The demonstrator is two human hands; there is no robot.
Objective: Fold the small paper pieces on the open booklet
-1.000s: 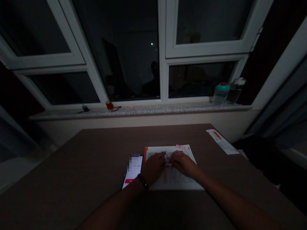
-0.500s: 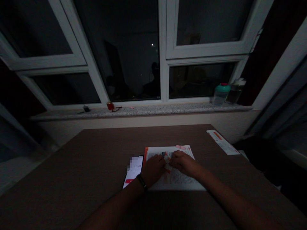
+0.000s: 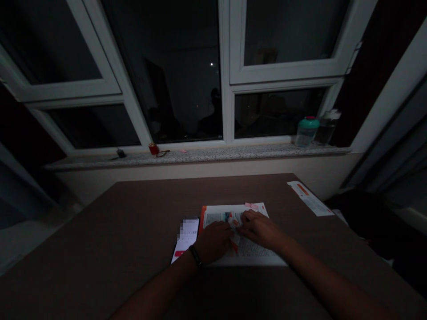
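Note:
A small folded paper piece, white with orange-red parts, is between my two hands above a printed page with an orange left edge. My left hand, with a dark band on the wrist, has its fingers closed on the piece's left side. On the right side, my right hand pinches the same piece. The fingertips are dim and partly hidden. A pink item lies at the page's top edge. Left of the page, a phone with a lit screen lies beside my left hand.
A printed paper strip lies at the brown table's right edge. Beyond the table, the stone windowsill bears a teal-lidded bottle, a clear bottle, a small red item and a dark item.
My left hand has moved slightly down towards me, and more of the folded paper shows between my hands. My right hand has shifted only a little.

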